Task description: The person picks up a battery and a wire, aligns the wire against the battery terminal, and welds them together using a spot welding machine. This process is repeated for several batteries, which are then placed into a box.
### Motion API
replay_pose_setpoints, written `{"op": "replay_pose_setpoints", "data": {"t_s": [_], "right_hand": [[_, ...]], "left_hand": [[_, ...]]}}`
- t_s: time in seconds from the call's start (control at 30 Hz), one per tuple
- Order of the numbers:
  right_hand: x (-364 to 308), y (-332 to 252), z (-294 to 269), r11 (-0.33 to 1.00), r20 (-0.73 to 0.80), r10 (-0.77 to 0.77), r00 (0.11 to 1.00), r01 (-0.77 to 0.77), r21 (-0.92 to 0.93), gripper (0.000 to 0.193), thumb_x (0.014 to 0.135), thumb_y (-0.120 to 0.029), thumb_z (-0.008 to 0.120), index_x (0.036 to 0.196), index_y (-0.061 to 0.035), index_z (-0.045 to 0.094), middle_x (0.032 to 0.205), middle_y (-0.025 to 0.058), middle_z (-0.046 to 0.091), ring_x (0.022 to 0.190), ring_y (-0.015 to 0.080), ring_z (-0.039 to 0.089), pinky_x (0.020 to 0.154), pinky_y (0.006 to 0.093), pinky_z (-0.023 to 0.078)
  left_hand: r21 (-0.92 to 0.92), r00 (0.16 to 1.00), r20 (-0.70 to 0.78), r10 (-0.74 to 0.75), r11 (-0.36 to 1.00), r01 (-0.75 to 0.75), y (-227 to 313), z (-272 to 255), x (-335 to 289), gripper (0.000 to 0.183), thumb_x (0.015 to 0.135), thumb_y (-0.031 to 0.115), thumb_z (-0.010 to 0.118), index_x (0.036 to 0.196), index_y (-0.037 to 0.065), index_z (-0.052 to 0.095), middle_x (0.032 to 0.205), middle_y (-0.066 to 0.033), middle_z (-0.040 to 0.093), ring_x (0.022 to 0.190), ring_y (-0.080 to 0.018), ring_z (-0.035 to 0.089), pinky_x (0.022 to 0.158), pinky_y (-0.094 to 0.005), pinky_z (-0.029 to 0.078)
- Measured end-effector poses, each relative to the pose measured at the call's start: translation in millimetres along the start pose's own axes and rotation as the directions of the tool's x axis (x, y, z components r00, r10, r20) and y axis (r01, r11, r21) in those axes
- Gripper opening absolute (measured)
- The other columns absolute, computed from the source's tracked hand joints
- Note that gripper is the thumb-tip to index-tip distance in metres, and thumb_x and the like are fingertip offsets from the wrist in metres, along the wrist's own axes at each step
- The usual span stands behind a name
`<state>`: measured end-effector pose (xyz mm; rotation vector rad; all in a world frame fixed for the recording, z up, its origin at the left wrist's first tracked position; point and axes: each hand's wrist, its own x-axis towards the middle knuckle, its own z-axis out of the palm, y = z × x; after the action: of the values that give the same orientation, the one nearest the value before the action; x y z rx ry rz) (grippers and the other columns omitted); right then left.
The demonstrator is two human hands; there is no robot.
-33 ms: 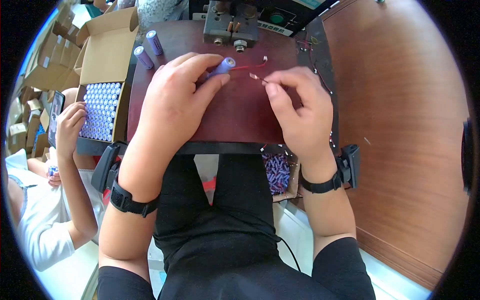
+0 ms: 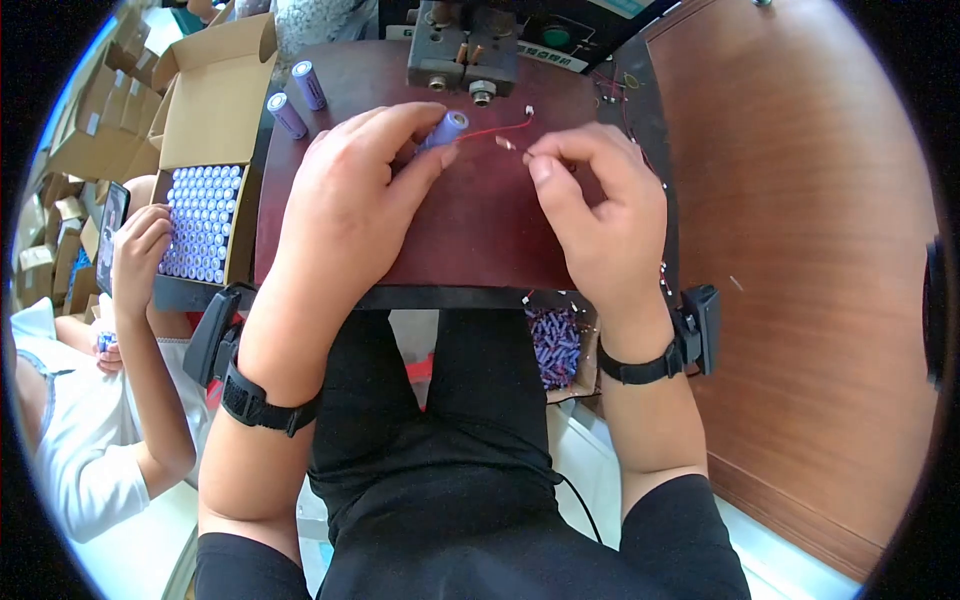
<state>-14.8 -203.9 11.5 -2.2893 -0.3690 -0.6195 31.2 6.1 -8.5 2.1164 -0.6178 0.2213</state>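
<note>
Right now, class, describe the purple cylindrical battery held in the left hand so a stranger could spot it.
Find the dark red tabletop. Over it, the person's left hand grips a purple cylindrical battery, one round end showing. Unlike the two purple cylindrical batteries standing farther left, it is held.

Dk-red tabletop (image 2: 480, 230) ctr | brn wood-grain panel (image 2: 800, 270) R | cdbd boxes (image 2: 92, 130) piled bkgd L | lt bright

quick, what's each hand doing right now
Left hand: closed, holding a purple battery cell.
Right hand: closed, pinching a thin metal-tipped wire.
</note>
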Motion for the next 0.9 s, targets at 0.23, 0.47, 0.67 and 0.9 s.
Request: {"op": "replay_pose_setpoints", "data": {"t_s": [0.23, 0.47, 0.67, 0.9], "right_hand": [[18, 11, 31, 0.96, -0.107, -0.124, 0.986, 0.092, -0.265, 0.008, 0.076, -0.016, 0.077, 0.08, -0.0121, 0.071, 0.078, 0.0026, 0.065, 0.081, 0.0261, 0.061, 0.084, 0.0406, 0.04], [20, 14, 38, 0.96, -0.177, -0.109, 0.978, 0.057, -0.274, 0.008, 0.075, -0.017, 0.078, 0.08, -0.0124, 0.072, 0.079, 0.0022, 0.064, 0.085, 0.0257, 0.061, 0.085, 0.0411, 0.039], [21, 11, 36, 0.936, -0.152, -0.146, 0.978, 0.087, -0.341, 0.006, 0.08, -0.009, 0.076, 0.083, -0.0051, 0.073, 0.076, 0.0021, 0.068, 0.071, 0.0188, 0.064, 0.08, 0.0334, 0.045], [22, 11, 39, 0.932, -0.172, -0.157, 0.972, 0.088, -0.353, 0.006, 0.08, -0.009, 0.076, 0.083, -0.0044, 0.073, 0.074, 0.0038, 0.066, 0.067, 0.0204, 0.06, 0.072, 0.0343, 0.046]], "left_hand": [[0.031, 0.997, -0.037, -0.062, 0.998, 0.064, -3, 8, 7, 0.028, 0.093, 0.012, 0.072, 0.117, -0.002, 0.07, 0.103, -0.0178, 0.075, 0.093, -0.0244, 0.074, 0.084, -0.0342, 0.055], [0.002, 0.989, -0.041, -0.145, 0.989, 0.145, -1, 8, 10, 0.028, 0.091, 0.014, 0.075, 0.113, -0.002, 0.071, 0.096, -0.0172, 0.076, 0.089, -0.0225, 0.074, 0.081, -0.0328, 0.055], [-0.016, 0.992, -0.058, -0.117, 0.993, 0.116, -3, 9, 10, 0.028, 0.091, 0.015, 0.075, 0.113, -0.002, 0.071, 0.096, -0.0169, 0.076, 0.088, -0.0206, 0.074, 0.081, -0.032, 0.055], [-0.007, 0.992, -0.075, -0.101, 0.995, 0.101, -2, 10, 9, 0.027, 0.091, 0.016, 0.075, 0.113, -0.001, 0.072, 0.095, -0.0167, 0.076, 0.087, -0.0209, 0.074, 0.08, -0.0317, 0.055]]}}
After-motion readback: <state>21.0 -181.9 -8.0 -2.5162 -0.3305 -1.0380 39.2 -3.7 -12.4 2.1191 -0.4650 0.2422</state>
